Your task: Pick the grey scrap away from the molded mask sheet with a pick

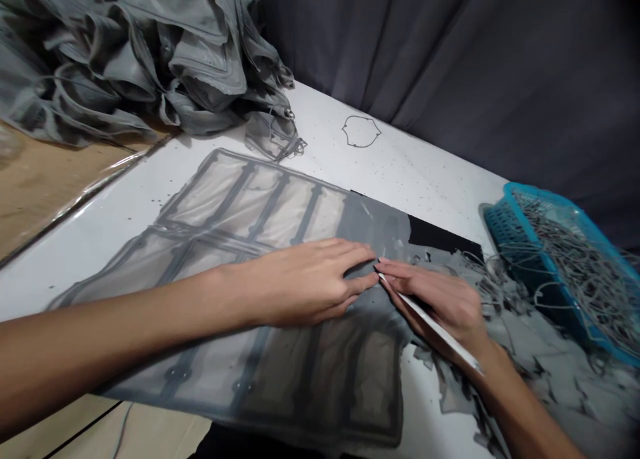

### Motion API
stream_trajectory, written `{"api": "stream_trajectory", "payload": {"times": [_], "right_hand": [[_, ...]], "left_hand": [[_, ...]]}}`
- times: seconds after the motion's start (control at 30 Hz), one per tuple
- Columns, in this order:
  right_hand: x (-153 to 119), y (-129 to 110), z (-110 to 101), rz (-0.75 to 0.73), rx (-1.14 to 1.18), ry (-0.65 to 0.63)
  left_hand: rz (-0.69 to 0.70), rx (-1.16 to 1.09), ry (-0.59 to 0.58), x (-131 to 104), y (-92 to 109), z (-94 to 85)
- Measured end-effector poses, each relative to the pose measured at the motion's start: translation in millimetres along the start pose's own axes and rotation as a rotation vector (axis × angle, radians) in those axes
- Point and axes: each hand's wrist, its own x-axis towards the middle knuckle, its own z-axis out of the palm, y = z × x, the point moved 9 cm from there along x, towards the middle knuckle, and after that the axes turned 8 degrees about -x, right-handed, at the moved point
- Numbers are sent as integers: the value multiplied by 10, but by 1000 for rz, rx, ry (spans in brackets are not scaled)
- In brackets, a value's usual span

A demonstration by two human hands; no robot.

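A thin grey rubber-like sheet [287, 352], moulded with rows of translucent panels and darker strips, lies across the white table. My left hand [315, 282] rests flat on it, fingers stretched out, with a gap between thumb and forefinger. Opposite, my right hand [445, 299] grips a slim white pointed tool [440, 332] that resembles tweezers. The tool's dark tip meets the sheet close to my left fingertips. What the tip touches is too small to make out.
Crumpled grey sheets [150, 59] are heaped at the back left. A blue basket [550, 265] full of thin grey loops stands at right, beside torn grey scraps [540, 359]. One loop-shaped outline piece [361, 117] lies near the dark curtain [450, 65].
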Motion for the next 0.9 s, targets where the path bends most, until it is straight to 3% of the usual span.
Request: {"api": "stream_trajectory", "payload": {"times": [0.43,0.63,0.8,0.9], "right_hand": [[43,-189,24,-113,-239,16],[20,-69,-13,25,-173,74],[39,-120,2,42,-262,78],[19,-49,-9,144,-301,115]], "left_hand": [[12,-32,50,-10,4,-22],[-10,-22,33,0,-4,-1],[0,1,33,-1,7,26],[-2,35,5,2,14,44]]}}
